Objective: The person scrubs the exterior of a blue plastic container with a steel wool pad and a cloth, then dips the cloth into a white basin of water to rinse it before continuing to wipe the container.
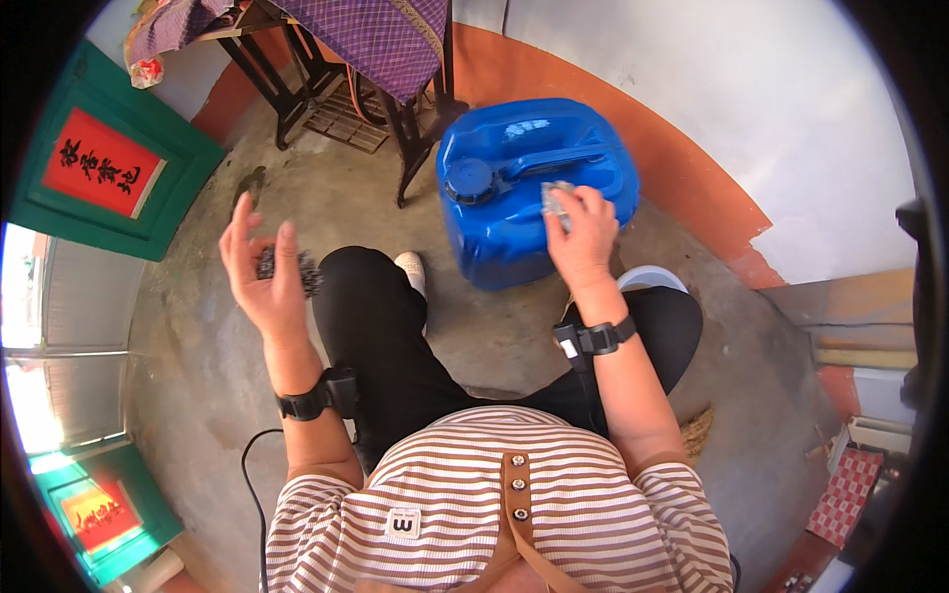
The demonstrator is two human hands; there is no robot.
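Observation:
A blue plastic jerrycan (511, 222) with a screw cap (469, 180) and a moulded handle (563, 157) stands on the floor before me. My right hand (586, 230) pinches a crumpled, greyish, partly clear piece (556, 201) over the can's top; its material I cannot tell. Raised at the left, my left hand (259, 274) has its fingers spread. A dark, curly scouring-pad-like clump (300, 272) shows between and behind its thumb and fingers, apparently held loosely.
A sewing-machine stand (404, 141) under a purple checked cloth (371, 37) stands beyond the can. Behind my right knee shows the rim of a white basin (652, 276). An orange-and-white wall (712, 178) runs along the right. Green door panels (178, 178) are at the left.

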